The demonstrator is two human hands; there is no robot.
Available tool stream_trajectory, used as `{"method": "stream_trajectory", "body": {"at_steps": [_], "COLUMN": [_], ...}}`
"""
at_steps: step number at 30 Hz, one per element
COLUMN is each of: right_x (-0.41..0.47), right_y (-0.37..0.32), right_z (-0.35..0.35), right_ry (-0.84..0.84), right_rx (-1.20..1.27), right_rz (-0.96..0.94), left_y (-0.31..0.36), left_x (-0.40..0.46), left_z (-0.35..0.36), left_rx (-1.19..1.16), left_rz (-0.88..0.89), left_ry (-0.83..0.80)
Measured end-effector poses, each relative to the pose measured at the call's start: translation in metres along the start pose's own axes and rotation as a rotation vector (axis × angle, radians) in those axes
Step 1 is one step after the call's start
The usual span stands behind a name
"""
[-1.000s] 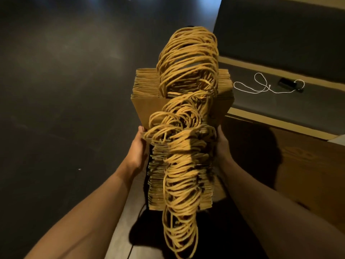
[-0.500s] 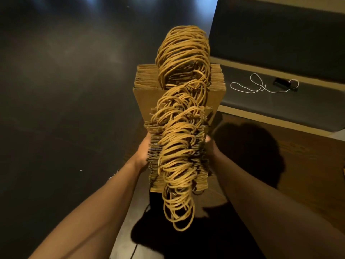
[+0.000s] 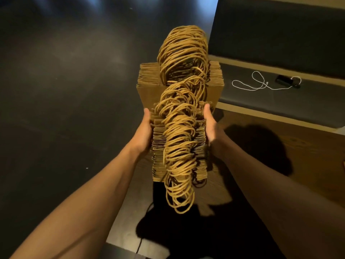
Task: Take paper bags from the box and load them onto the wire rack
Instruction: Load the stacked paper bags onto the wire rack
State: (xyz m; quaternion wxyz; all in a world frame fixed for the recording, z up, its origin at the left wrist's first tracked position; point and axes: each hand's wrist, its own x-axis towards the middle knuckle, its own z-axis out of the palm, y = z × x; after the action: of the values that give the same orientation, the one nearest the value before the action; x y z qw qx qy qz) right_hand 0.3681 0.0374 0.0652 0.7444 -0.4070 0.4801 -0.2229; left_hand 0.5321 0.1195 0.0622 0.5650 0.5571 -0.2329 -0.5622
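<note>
A thick stack of folded brown paper bags (image 3: 147, 94) is held out in front of me, edges up, with a tangle of twisted paper handles (image 3: 179, 131) running along its top. My left hand (image 3: 144, 131) grips the stack's left side and my right hand (image 3: 211, 126) grips its right side, thumbs up along the edges. The fingers underneath are hidden by the bags. Neither the box nor the wire rack is in view.
A dark floor (image 3: 65, 90) fills the left. A wooden surface (image 3: 289, 156) lies below and right. Beyond it a dark cushioned bench (image 3: 317, 101) carries a white cable (image 3: 261, 84) and a small black device (image 3: 284, 80).
The stack has moved slightly away from me and to the left in view. Both hands have shifted their hold along its sides, thumbs now showing higher.
</note>
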Motion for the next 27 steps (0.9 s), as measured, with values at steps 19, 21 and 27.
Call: {"method": "stream_trajectory", "body": {"at_steps": [19,21,27], "right_x": [0.004,0.003,0.001], "right_y": [0.002,-0.001,0.000], "right_z": [0.014,0.015,0.014], "right_ry": [0.193,0.244,0.284], "right_rx": [-0.263,-0.315,-0.378], "right_rz": [-0.118,-0.138,-0.224], "left_y": [0.003,0.008,0.001], "left_x": [0.002,0.001,0.004], "left_z": [-0.001,-0.001,0.001], "left_rx": [0.637,0.614,0.616], "left_rz": [0.066,0.091,0.084], "left_ry": [0.106,0.135,0.109]}}
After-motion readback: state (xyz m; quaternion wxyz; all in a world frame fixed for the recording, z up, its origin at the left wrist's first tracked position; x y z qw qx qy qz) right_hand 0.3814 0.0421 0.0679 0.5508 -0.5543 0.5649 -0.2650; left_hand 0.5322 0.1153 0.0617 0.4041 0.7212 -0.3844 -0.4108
